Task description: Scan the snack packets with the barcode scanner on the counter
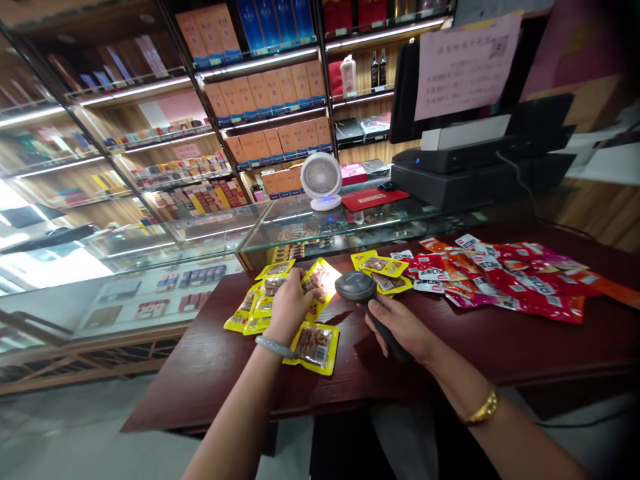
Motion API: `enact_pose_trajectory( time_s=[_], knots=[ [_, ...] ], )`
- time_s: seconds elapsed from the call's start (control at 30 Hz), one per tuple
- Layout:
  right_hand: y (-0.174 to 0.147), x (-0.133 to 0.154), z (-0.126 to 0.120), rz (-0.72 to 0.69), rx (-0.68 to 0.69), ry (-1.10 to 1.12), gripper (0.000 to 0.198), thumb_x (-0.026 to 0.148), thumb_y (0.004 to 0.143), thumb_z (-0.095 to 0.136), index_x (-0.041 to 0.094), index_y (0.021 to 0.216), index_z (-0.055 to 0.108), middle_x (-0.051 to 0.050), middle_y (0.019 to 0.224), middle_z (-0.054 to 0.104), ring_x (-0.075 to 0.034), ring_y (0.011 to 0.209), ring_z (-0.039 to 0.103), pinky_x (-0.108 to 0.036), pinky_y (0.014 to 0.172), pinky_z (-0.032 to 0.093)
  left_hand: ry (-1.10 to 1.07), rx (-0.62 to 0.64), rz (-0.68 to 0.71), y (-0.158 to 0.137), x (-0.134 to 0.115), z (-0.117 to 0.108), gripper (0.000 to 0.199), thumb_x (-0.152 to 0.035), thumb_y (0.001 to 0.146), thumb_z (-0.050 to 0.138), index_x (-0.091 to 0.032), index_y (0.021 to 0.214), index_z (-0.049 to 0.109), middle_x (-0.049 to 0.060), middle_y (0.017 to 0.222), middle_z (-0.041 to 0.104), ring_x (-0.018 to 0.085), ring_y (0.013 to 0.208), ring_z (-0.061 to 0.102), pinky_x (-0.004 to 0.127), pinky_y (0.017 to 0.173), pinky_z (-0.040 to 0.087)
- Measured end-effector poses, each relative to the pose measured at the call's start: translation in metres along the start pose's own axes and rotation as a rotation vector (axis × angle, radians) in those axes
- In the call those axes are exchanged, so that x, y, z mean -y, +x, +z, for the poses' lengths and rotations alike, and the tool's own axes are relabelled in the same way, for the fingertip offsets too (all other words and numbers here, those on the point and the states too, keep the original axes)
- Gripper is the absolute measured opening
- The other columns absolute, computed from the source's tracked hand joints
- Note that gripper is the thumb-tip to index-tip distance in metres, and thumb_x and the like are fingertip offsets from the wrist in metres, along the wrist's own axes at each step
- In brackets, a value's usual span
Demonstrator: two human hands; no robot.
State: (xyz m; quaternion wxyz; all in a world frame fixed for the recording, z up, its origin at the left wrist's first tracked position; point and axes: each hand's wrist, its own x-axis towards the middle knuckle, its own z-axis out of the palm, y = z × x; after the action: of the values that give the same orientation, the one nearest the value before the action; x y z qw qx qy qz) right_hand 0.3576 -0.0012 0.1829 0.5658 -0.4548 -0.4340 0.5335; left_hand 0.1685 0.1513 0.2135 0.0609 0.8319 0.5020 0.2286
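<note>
My right hand (397, 323) is wrapped round the handle of a dark grey barcode scanner (356, 285), its head pointing left. Bright light from it falls on a yellow snack packet (320, 275). That packet's left side is pinched by my left hand (291, 300), whose thumb lies across it. Under and left of this hand, several more yellow packets (250, 308) lie in a loose pile. Closer to me, one yellow packet (314, 348) rests flat with its barcode up. Beyond the scanner sits another small group of yellow packets (383, 265).
Red, orange and white snack packets (520, 277) are heaped on the right of the dark red table (200, 373). Behind it stand a glass counter (285, 223), a white fan (321, 180), a black till machine (450, 177) and a monitor with a pink paper sheet (465, 63).
</note>
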Motion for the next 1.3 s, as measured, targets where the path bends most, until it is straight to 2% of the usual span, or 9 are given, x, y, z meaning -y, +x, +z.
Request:
enact_pose_trajectory(
  time_s=[0.27, 0.4, 0.5, 0.67, 0.8, 0.9, 1.0, 1.17, 1.3],
  knots=[
    [-0.023, -0.006, -0.023, -0.021, -0.096, -0.008, 0.04, 0.06, 0.089, 0.053, 0.02, 0.087, 0.048, 0.009, 0.061, 0.048, -0.005, 0.033, 0.045, -0.017, 0.032, 0.036, -0.29, 0.01, -0.052, 0.004, -0.029, 0.034, 0.038, -0.035, 0.078, 0.067, -0.022, 0.109, 0.049, 0.005, 0.097, 0.066, 0.024, 0.091, 0.064, 0.032, 0.077, 0.046],
    [-0.04, -0.006, -0.031, -0.03, -0.221, -0.072, 0.041, 0.061, 0.088, 0.054, 0.02, 0.084, 0.047, 0.008, 0.062, 0.05, -0.005, 0.034, 0.045, -0.018, 0.033, 0.039, -0.647, 0.088, -0.024, -0.002, -0.063, 0.066, 0.039, -0.024, 0.081, 0.063, -0.02, 0.118, 0.051, 0.008, 0.11, 0.066, 0.021, 0.098, 0.064, 0.032, 0.085, 0.049],
    [-0.049, -0.006, -0.039, -0.022, -0.299, -0.094, 0.042, 0.062, 0.087, 0.054, 0.02, 0.082, 0.047, 0.008, 0.063, 0.05, -0.005, 0.035, 0.046, -0.019, 0.034, 0.042, -0.79, 0.098, 0.039, -0.012, -0.094, 0.085, 0.046, -0.016, 0.082, 0.059, -0.021, 0.126, 0.049, 0.009, 0.122, 0.063, 0.02, 0.108, 0.062, 0.033, 0.093, 0.047],
    [-0.058, -0.01, -0.052, -0.003, -0.342, -0.108, 0.04, 0.061, 0.088, 0.052, 0.021, 0.087, 0.048, 0.008, 0.065, 0.052, -0.006, 0.037, 0.049, -0.021, 0.036, 0.044, -0.716, 0.19, 0.104, -0.025, -0.131, 0.104, 0.054, -0.003, 0.076, 0.053, -0.018, 0.128, 0.051, 0.011, 0.125, 0.063, 0.021, 0.117, 0.058, 0.035, 0.101, 0.044],
    [-0.061, -0.013, -0.055, 0.02, -0.332, -0.121, 0.041, 0.061, 0.089, 0.052, 0.021, 0.085, 0.047, 0.007, 0.064, 0.051, -0.006, 0.036, 0.049, -0.02, 0.036, 0.043, -0.51, 0.216, 0.214, -0.033, -0.138, 0.108, 0.038, -0.005, 0.075, 0.054, -0.014, 0.111, 0.064, 0.014, 0.114, 0.066, 0.024, 0.111, 0.06, 0.036, 0.097, 0.047],
    [-0.063, -0.014, -0.055, 0.035, -0.309, -0.119, 0.041, 0.061, 0.089, 0.051, 0.021, 0.084, 0.047, 0.007, 0.065, 0.052, -0.007, 0.037, 0.049, -0.02, 0.036, 0.043, -0.378, 0.183, 0.247, -0.042, -0.132, 0.097, 0.036, -0.013, 0.079, 0.057, -0.013, 0.113, 0.065, 0.015, 0.117, 0.064, 0.025, 0.112, 0.059, 0.037, 0.099, 0.046],
    [-0.067, -0.015, -0.052, 0.059, -0.257, -0.09, 0.04, 0.06, 0.089, 0.052, 0.021, 0.086, 0.048, 0.006, 0.066, 0.052, -0.007, 0.039, 0.049, -0.02, 0.037, 0.044, -0.257, 0.126, 0.264, -0.055, -0.115, 0.073, 0.043, -0.023, 0.083, 0.06, -0.018, 0.125, 0.061, 0.013, 0.129, 0.06, 0.025, 0.119, 0.054, 0.038, 0.104, 0.041],
    [-0.069, -0.018, -0.042, 0.149, -0.029, -0.03, 0.04, 0.059, 0.088, 0.055, 0.02, 0.086, 0.049, 0.006, 0.067, 0.052, -0.005, 0.038, 0.047, -0.017, 0.035, 0.038, 0.036, 0.151, 0.136, -0.077, -0.053, 0.025, 0.046, -0.027, 0.083, 0.062, -0.021, 0.128, 0.06, 0.012, 0.136, 0.056, 0.027, 0.125, 0.05, 0.043, 0.108, 0.036],
    [-0.067, -0.025, -0.03, 0.183, 0.071, 0.011, 0.041, 0.059, 0.088, 0.057, 0.019, 0.088, 0.05, 0.005, 0.069, 0.054, -0.003, 0.038, 0.047, -0.016, 0.036, 0.037, 0.271, 0.247, 0.013, -0.083, -0.004, 0.003, 0.043, -0.03, 0.081, 0.065, -0.027, 0.123, 0.062, 0.01, 0.139, 0.054, 0.033, 0.132, 0.042, 0.05, 0.105, 0.033]
  ],
)
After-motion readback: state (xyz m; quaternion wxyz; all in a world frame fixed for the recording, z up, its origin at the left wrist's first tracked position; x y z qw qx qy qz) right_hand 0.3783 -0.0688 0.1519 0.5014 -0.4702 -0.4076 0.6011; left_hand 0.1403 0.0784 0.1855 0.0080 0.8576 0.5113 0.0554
